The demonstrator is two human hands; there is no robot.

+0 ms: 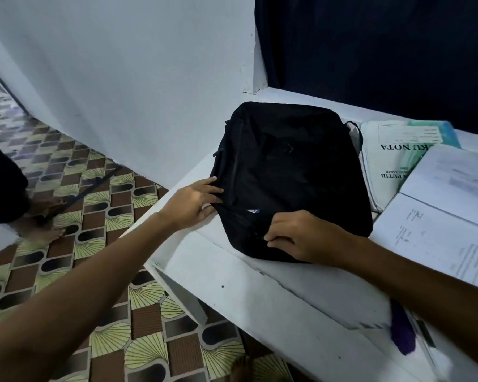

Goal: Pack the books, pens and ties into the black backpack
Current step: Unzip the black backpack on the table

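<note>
While black backpack [290, 172] lies flat | left hand [193, 202] grips its side | right hand [301, 237] pinches near edge

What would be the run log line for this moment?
left hand: holds backpack edge | right hand: pinches at its front | books: beside, unpacked

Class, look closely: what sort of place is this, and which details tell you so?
Probably a room in a home: patterned floor tiles, a white painted ledge used as a desk, and school books beside a black backpack.
</note>
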